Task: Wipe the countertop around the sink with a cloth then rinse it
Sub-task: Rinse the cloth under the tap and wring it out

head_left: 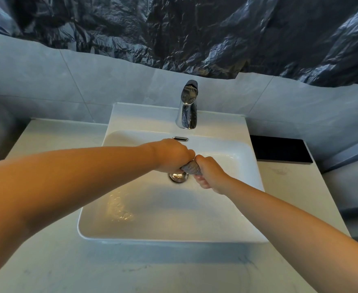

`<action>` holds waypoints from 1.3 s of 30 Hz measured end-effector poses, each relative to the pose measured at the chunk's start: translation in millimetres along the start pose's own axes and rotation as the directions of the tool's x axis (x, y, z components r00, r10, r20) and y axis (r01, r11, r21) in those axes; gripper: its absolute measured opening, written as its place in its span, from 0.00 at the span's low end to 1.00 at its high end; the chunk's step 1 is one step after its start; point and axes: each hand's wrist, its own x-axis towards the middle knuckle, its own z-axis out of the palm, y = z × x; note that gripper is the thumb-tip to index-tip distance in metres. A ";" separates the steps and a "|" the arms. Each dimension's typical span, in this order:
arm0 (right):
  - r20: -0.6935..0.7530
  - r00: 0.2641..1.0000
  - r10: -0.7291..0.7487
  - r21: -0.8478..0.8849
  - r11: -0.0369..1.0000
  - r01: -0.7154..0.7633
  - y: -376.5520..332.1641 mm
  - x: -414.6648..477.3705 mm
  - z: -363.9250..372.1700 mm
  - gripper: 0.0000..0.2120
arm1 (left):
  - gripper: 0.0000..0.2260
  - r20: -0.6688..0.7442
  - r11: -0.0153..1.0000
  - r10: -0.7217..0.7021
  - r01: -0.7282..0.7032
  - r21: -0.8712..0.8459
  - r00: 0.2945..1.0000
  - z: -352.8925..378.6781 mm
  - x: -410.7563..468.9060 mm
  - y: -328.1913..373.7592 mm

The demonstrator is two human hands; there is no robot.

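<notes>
Cloth [192, 168], grey and bunched into a tight roll, sits over the middle of the sink [249, 166], just above the drain [178, 177], with only a short stretch showing between two fists. The left hand [172, 155] closes on its end from the 9 o'clock side; the right hand [207, 173] closes on the other end from about 4 o'clock. Each grip is pressed together around the cloth, knuckles of the two hands almost touching, so this looks like wringing rather than wiping.

That places the task late, by my reading. The bench [174, 269] around the basin shows no crumbs or clutter on the near strip at 6 o'clock or the left strip at 9 o'clock, though whether it was wiped cannot be read from the surface alone; a faint mark lies on the right strip at 3 o'clock, near a dark flat tray [279, 149] well apart from the hands. Beads of water cling to the inner basin wall at about 7 o'clock, which fits a rinse that has taken place. The faucet [187, 106] stands at 12 o'clock behind the hands, and no stream falls from it that I can make out.

What seems left: finish squeezing out the water, perhaps another pass under the tap if the cloth is not clean, then put it down. Whether the cloth is clean cannot be told, since so little of it shows.
</notes>
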 end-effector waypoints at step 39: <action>-0.161 0.975 -0.151 0.414 0.887 0.205 -5.4 -105.8 31.6 0.18 | 0.11 -0.068 0.207 -0.438 0.027 -0.978 0.896 28.8 -121.2 30.5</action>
